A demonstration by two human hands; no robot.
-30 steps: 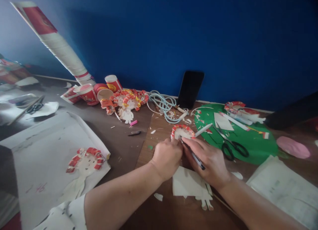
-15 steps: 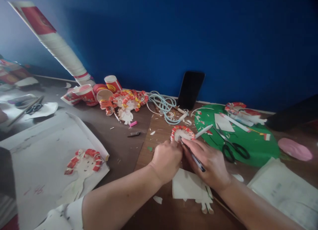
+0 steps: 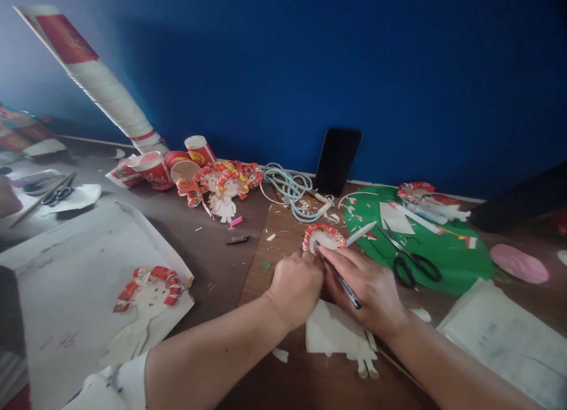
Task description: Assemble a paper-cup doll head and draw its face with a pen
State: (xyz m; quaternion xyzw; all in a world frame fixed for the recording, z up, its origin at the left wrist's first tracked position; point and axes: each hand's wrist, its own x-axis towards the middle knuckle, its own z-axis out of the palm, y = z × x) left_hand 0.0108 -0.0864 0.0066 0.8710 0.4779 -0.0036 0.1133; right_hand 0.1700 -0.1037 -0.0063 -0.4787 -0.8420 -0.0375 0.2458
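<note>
- Drawing, apparently: your right hand (image 3: 372, 285) holds a pen (image 3: 349, 293) at the paper doll (image 3: 326, 239), mid-frame.
- Your left hand (image 3: 297, 285) curls at its edge; grip hidden, cannot tell.
- Next stroke likely needs steadiness.

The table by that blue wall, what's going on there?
A person's right hand holds a pen with its tip at a red-trimmed paper cutout. The left hand is curled at the cutout's near edge, its fingertips hidden. Scissors lie on a green sheet to the right, and a paper doll with a drawn face lies to the left.
</note>
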